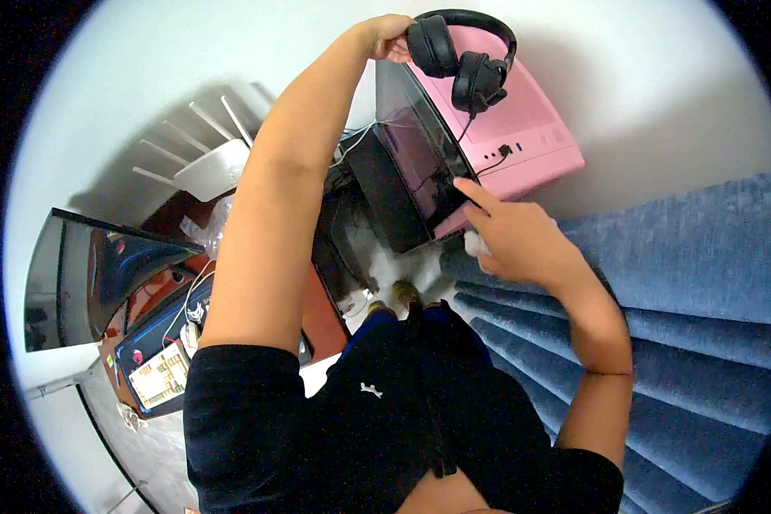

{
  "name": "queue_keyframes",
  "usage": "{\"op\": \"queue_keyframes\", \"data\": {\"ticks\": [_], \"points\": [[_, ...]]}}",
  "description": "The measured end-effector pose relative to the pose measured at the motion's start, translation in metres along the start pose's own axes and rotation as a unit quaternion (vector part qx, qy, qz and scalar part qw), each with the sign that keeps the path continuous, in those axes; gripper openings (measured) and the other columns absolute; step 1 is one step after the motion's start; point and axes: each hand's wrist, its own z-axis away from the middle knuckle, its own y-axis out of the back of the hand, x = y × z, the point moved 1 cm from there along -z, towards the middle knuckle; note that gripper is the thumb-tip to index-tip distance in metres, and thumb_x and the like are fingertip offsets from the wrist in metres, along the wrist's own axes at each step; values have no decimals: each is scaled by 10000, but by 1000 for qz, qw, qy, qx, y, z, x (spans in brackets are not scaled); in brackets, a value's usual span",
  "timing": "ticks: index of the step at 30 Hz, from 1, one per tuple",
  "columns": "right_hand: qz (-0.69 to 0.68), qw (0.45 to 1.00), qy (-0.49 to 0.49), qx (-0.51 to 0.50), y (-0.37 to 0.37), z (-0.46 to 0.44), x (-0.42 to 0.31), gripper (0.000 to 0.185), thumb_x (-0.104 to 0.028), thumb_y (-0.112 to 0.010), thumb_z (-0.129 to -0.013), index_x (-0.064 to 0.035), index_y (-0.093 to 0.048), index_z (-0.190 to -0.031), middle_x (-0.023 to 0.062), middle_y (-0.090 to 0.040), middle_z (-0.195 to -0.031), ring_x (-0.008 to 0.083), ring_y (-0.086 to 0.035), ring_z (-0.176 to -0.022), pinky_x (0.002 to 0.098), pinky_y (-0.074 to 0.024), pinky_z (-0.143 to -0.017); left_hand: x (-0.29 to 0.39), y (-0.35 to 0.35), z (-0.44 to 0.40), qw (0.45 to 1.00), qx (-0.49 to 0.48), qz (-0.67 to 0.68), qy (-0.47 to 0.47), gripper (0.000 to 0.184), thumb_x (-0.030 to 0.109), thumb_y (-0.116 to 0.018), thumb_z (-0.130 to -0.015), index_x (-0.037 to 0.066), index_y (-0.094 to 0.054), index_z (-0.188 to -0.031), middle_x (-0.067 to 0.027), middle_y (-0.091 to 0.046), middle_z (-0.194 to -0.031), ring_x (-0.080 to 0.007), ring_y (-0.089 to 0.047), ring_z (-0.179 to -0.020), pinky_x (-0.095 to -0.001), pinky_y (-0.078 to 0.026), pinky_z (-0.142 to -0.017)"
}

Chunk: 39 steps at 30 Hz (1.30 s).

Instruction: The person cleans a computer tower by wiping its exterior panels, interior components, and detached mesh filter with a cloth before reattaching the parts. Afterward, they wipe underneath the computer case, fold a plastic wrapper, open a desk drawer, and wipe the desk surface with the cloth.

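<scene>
My left hand [391,39] is stretched far forward, its fingers closed at the left ear cup of black over-ear headphones [433,47]. The headphones are over the top of a pink computer case [527,103]; whether they rest on it I cannot tell. A thin black cable runs down from them, and a black plug [505,151] sits in the case's front ports. My right hand [527,244] is near the case's front lower corner, index finger extended toward the dark glass side panel [433,146]. Its other fingers curl round a crumpled white cloth or tissue [475,246], mostly hidden.
Blue couch-like ribbed upholstery [685,257] lies to the right. On the left are a white router [214,167] with several antennas, a curved monitor [86,278], a keyboard [161,377] and a dark mouse pad [137,351] on a reddish desk. Loose cables hang beside the case.
</scene>
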Motion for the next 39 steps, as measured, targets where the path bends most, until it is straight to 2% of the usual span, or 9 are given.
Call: {"op": "queue_keyframes", "data": {"ticks": [7,14,19,21,23,26,30,35,39], "points": [[-85,991,88,58,-6,10,-23,467,-167,-641,-679,-7,-527,-1102,152,-439,-1278,331,-628,-774,410,-523,-671,-2,-10,-7,995,92,9,30,338,288,-622,-823,-2,-506,-950,-104,-601,-728,-203,-642,-592,-291,-562,-551],[-163,974,151,52,-31,-5,-37,507,-206,-658,-686,-81,-518,-1157,122,-456,-1260,331,-602,-887,412,-509,-744,-12,-6,41,964,211,-111,-116,307,324,-549,-856,23,-585,-803,-98,-587,-673,-232,-622,-586,-344,-536,-513],[-374,911,170,33,-96,-44,-36,308,-136,-625,-734,-65,-629,-1033,117,-601,-1074,255,-583,-961,351,-452,-848,-109,-47,110,563,454,-465,-511,300,254,-512,-892,-6,-576,-1027,-147,-624,-894,-221,-639,-709,-324,-536,-611],[-425,892,147,38,-104,-53,-47,248,-151,-637,-731,-48,-647,-955,110,-621,-993,242,-595,-907,334,-458,-813,-113,-105,199,839,390,-185,-330,292,276,-510,-889,12,-621,-943,-127,-634,-763,-205,-626,-638,-333,-508,-600],[-449,885,100,67,-135,-63,-45,227,-198,-658,-729,-49,-654,-901,102,-636,-901,233,-608,-824,340,-472,-760,-133,-125,233,919,354,0,-173,302,290,-519,-882,17,-646,-860,-109,-632,-657,-200,-615,-582,-346,-487,-590],[-426,904,43,18,-158,-72,-40,196,-184,-667,-727,-24,-656,-840,106,-636,-874,221,-605,-798,318,-465,-738,-208,-95,253,870,478,-81,-92,286,256,-560,-854,-1,-638,-755,-140,-628,-641,-247,-617,-580,-384,-483,-592],[-438,898,44,-10,-171,-79,-48,199,-181,-667,-730,-17,-653,-840,104,-633,-845,214,-606,-791,308,-462,-719,-275,-9,284,633,714,-295,42,305,291,-631,-766,57,-637,-962,-189,-622,-918,-343,-583,-905,-412,-458,-786],[-444,894,63,11,-175,-80,-60,216,-197,-668,-739,-16,-650,-854,103,-630,-833,208,-604,-790,304,-462,-719,-302,16,316,685,583,-370,232,559,298,-709,-637,51,-541,-1109,-188,-485,-1202,-338,-436,-1144,-503,-292,-986],[-461,886,42,-3,-177,-72,-56,222,-205,-672,-743,-20,-647,-863,93,-629,-821,195,-599,-774,298,-459,-715,-373,0,303,578,575,-507,280,453,256,-656,-674,124,-550,-1094,-171,-475,-1198,-337,-421,-1146,-602,-191,-990]]}}
